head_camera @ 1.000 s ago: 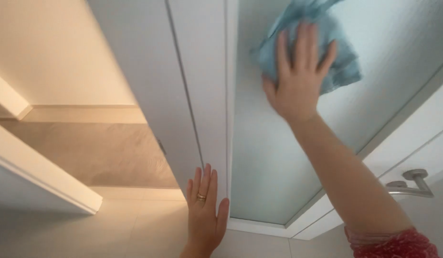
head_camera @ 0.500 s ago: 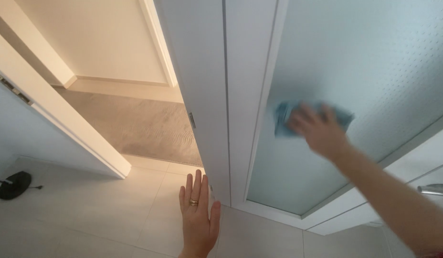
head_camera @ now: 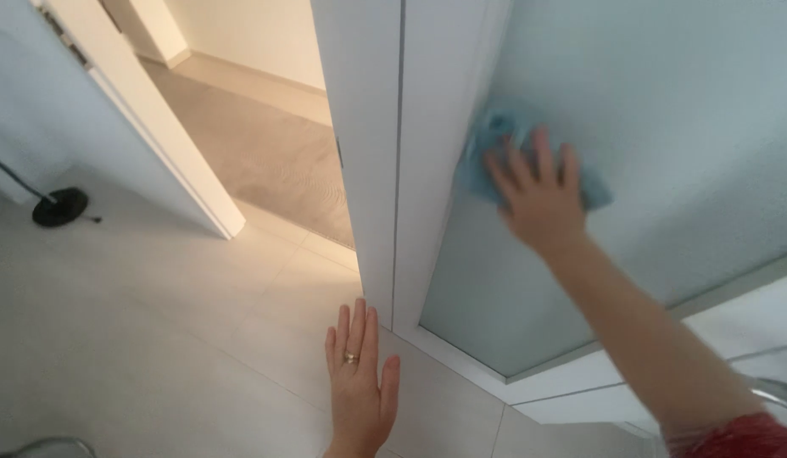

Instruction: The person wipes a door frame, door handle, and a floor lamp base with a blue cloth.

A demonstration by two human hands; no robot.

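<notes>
One crumpled blue cloth [head_camera: 495, 157] lies pressed flat under the right hand [head_camera: 538, 199].

Door blocks the fingers ahead; open floor to the left.

The white door frame [head_camera: 372, 153] stands right at the left hand's [head_camera: 360, 386] fingertips, barring forward passage. Left of those fingers, tiled floor [head_camera: 156, 314] lies open toward the doorway gap. The right hand's [head_camera: 538, 199] fingers press a blue cloth [head_camera: 487, 157] flat against frosted glass [head_camera: 665, 127], with room across the pane.
</notes>
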